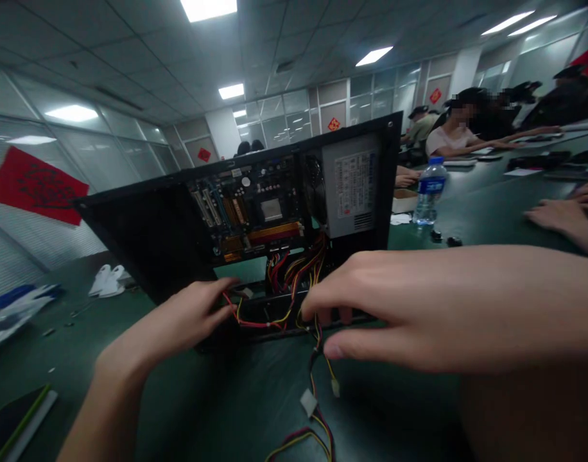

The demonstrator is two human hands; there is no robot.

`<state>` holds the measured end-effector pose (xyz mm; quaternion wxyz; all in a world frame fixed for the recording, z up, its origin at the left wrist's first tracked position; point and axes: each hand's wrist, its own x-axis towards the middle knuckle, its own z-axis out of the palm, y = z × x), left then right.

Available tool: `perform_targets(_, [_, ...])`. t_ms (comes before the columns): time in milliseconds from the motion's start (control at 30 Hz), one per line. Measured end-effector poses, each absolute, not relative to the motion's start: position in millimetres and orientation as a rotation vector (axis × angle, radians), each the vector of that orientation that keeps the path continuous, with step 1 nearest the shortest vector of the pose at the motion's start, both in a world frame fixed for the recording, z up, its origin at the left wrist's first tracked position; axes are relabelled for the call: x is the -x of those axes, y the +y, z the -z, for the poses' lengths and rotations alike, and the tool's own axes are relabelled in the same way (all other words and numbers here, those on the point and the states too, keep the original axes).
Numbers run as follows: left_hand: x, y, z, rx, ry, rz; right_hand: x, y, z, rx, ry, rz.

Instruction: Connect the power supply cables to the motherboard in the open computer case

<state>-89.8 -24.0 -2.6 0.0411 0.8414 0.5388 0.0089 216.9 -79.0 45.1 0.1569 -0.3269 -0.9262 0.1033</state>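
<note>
A black computer case [144, 231] stands on its edge, its inside towards me. Inside are a motherboard [255, 205] and a silver power supply [350, 186]. My left hand [190, 314] is at the lower left of the case, thumb and fingers closed about a red and yellow power cable [262, 324] beside a small white plug. My right hand [371, 308] reaches over the lower edge, its fingertips against the cable bundle [316, 273]. Its thumb is apart from the fingers, some of which are hidden. A white connector [309, 403] hangs on cables trailing onto the table.
On the green table [202, 410] stands a water bottle [429, 191] behind the case at the right. A notebook [22, 417] lies at the front left, plastic bags [22, 308] farther back. Other people sit along the right; a person's hand [556, 218] rests at the right edge.
</note>
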Motion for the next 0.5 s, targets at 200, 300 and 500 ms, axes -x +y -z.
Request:
perform_targets(200, [77.2, -34.4, -8.4, -2.838, 1.966, -0.042, -208.2, -67.2, -41.5, 1.017, -2.596, -0.276])
perform_targets(300, [78.9, -31.4, -8.0, -2.806, 2.046, 0.054, -211.7, -68.4, -41.2, 1.064, -2.626, -0.229])
perform_targets(500, [89.9, -22.2, -2.0, -2.709, 2.343, 0.033, -215.5, -72.0, -33.5, 1.006, -2.635, -0.158])
